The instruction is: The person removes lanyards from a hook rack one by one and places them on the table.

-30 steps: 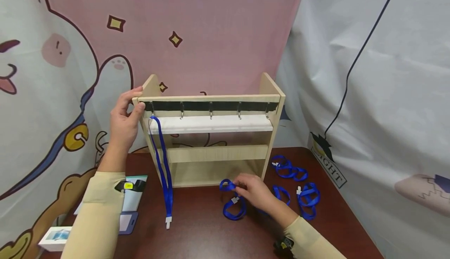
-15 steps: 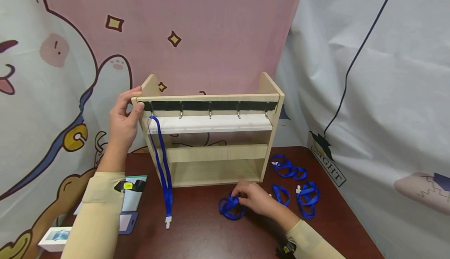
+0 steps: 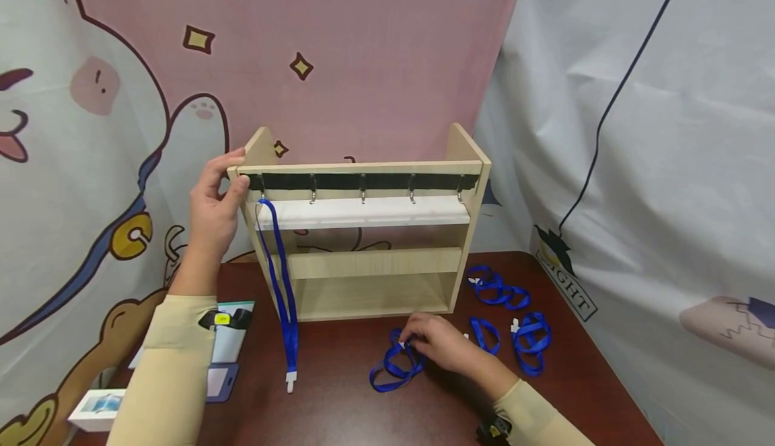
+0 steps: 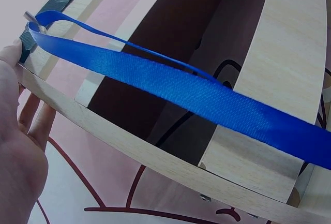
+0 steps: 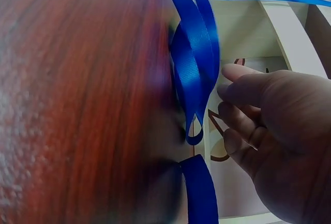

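Observation:
My left hand (image 3: 214,197) grips the upper left corner of a small wooden rack (image 3: 375,264), thumb in front and fingers round the outer side. From the leftmost metal hook hangs a blue lanyard (image 4: 170,87), its white clip (image 3: 290,382) at the bottom. At the rack's front right, my right hand (image 3: 442,342) is low over the table with its fingertips at another blue lanyard (image 3: 387,385), loosely looped. In the right wrist view the fingers are loosely bent beside the ribbon (image 5: 194,53), with nothing seen between them.
Several more blue lanyards (image 3: 531,345) lie coiled on the dark red table (image 3: 339,412) to the right. A white box (image 3: 99,411) and a blue badge holder (image 3: 223,384) are at the left by my forearm. More metal hooks (image 3: 363,194) line the rack's black strip.
The right hand has come slightly down and toward me from the rack. Its lanyard, lifted at first, is lower now, its loops spread toward the front left. The left hand has stayed put.

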`<state>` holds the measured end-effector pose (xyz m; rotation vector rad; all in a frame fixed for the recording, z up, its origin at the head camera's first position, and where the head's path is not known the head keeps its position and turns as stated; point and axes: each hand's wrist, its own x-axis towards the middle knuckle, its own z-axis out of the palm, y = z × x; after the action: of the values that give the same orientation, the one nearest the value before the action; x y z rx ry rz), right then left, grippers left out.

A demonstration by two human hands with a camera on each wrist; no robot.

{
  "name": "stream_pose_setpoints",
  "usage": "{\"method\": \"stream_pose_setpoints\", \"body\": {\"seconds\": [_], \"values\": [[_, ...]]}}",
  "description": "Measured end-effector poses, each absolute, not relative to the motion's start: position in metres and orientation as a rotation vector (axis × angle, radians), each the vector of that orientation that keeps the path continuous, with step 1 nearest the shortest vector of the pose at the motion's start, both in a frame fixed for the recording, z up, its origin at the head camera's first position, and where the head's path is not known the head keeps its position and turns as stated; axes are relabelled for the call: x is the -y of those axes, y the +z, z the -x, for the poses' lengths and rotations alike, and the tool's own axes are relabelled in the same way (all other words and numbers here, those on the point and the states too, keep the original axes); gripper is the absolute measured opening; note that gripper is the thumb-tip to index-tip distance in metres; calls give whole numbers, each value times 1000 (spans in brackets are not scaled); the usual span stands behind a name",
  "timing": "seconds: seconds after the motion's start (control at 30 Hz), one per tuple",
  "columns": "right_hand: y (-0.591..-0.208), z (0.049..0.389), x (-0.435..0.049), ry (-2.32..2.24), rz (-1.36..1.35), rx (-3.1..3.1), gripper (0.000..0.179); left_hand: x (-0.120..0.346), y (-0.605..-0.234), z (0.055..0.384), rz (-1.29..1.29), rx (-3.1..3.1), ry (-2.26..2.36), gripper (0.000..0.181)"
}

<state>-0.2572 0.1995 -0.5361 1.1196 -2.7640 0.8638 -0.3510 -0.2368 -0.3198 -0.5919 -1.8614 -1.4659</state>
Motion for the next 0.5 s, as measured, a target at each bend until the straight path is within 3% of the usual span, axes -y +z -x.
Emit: {"method": "stream_pose_setpoints", "body": {"seconds": [0.5], "values": [[-525, 261, -187, 1024, -1046, 2684, 15, 237, -321, 351, 575, 1875, -1453, 35]]}}
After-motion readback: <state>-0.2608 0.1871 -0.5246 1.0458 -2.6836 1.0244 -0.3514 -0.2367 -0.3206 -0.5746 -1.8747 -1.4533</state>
